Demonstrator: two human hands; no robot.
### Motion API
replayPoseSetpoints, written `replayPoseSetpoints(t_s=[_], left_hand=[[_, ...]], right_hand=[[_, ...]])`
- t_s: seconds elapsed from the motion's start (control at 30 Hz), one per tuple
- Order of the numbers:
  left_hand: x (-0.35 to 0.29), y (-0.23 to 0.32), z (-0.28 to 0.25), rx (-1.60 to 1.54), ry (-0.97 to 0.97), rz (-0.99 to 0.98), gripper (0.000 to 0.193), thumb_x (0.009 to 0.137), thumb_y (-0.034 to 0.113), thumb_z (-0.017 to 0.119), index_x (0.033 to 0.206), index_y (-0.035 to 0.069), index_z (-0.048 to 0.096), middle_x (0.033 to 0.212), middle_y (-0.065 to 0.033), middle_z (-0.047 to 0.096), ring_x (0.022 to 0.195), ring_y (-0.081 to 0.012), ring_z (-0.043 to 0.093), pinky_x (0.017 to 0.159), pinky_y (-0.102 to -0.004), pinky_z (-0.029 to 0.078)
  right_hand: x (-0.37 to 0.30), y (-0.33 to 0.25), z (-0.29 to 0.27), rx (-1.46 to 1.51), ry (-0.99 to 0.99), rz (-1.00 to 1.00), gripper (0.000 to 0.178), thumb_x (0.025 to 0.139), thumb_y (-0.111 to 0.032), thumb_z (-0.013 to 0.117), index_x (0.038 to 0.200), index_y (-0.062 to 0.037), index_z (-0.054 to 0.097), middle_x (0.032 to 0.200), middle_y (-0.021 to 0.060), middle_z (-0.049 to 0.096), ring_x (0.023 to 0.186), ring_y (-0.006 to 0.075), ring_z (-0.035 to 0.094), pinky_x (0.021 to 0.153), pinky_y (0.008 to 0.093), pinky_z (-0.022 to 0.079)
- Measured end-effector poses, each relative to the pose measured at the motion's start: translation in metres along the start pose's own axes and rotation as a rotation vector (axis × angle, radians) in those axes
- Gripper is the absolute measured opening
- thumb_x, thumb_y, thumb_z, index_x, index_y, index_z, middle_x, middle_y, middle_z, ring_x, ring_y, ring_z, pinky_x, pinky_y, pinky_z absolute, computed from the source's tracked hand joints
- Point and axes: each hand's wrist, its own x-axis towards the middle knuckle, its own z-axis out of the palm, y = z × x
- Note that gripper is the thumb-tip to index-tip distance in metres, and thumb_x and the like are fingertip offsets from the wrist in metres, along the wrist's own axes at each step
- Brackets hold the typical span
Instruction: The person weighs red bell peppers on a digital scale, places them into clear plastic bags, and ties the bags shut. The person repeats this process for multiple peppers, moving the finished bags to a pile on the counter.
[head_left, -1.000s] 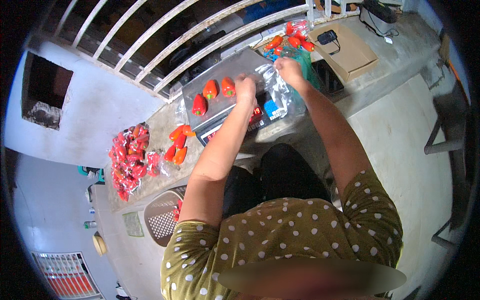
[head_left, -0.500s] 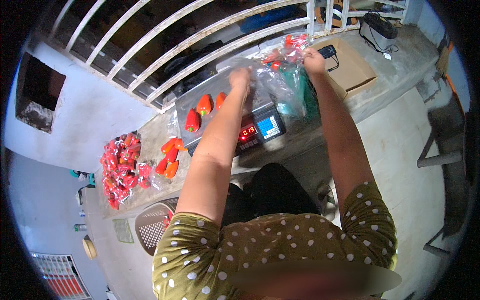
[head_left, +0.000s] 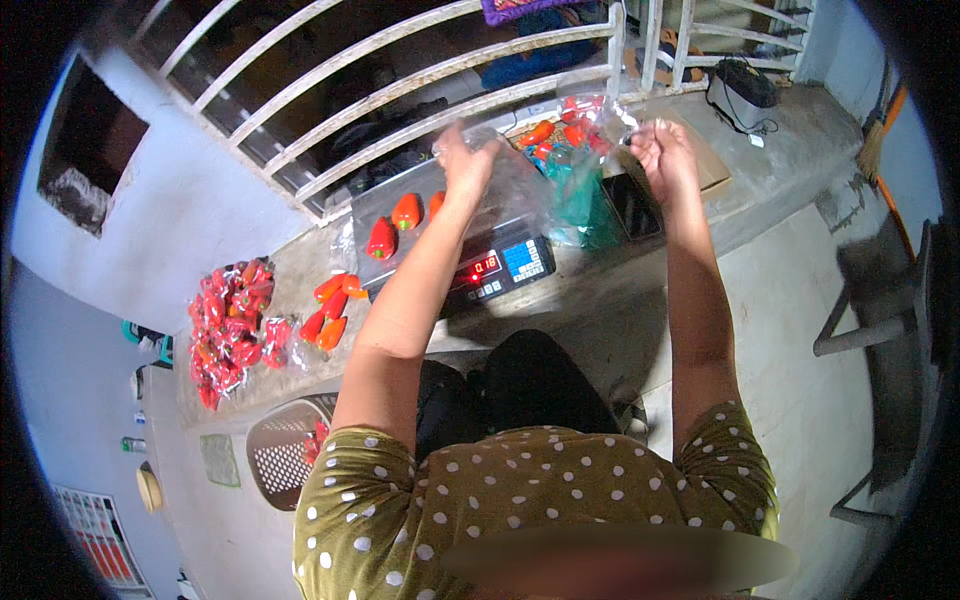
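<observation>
My left hand (head_left: 464,165) is raised over the metal pan (head_left: 385,190) of a digital scale, thumb and fingers apart and slightly blurred. Three red-orange bell peppers (head_left: 381,240) show on the pan, one partly behind my left forearm. Clear plastic (head_left: 515,185) spreads over the pan's right side, near that hand. Farther right, my right hand (head_left: 668,160) has its fingers bent at the edge of a clear plastic bag (head_left: 622,122), seemingly pinching it. Red and orange peppers (head_left: 580,132) lie beside and under this plastic, above a green bag (head_left: 585,205).
Several loose peppers (head_left: 334,310) lie left of the scale, with a heap of bagged peppers (head_left: 232,325) beyond. A dark flat rectangular thing (head_left: 632,207) and a cardboard box (head_left: 712,165) are at right. White metal bars (head_left: 400,100) run behind the ledge. A perforated basket (head_left: 280,450) stands below.
My left hand has lifted up and leftward, its fingers now apart. My right hand has moved right and down, drawing out clear plastic. The dark rectangular thing now shows beside the green bag.
</observation>
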Motion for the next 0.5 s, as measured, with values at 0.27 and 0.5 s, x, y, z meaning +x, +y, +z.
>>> replayPoseSetpoints(t_s=[0.27, 0.5], left_hand=[[-0.033, 0.058, -0.078, -0.642, -0.563, -0.199, 0.088, 0.068, 0.038, 0.063, 0.135, 0.004, 0.017, 0.137, -0.0152, 0.023, 0.127, -0.0283, 0.018, 0.102, -0.0466, 0.005], [-0.103, 0.03, -0.121, -0.678, -0.994, -0.559, 0.02, 0.08, 0.023, 0.058, 0.093, 0.008, 0.056, 0.083, -0.0011, 0.057, 0.074, -0.0147, 0.056, 0.07, -0.0348, 0.046]], right_hand=[[-0.12, 0.003, 0.054, 0.013, -0.396, 0.065, 0.019, 0.087, -0.019, 0.043, 0.096, -0.0032, 0.041, 0.081, 0.0104, 0.054, 0.065, 0.0167, 0.052, 0.064, 0.0302, 0.043], [-0.188, 0.023, 0.086, -0.407, -0.573, 0.145, 0.03, 0.088, -0.032, 0.041, 0.105, -0.0066, 0.04, 0.083, 0.0048, 0.051, 0.074, 0.0128, 0.049, 0.066, 0.0283, 0.04]])
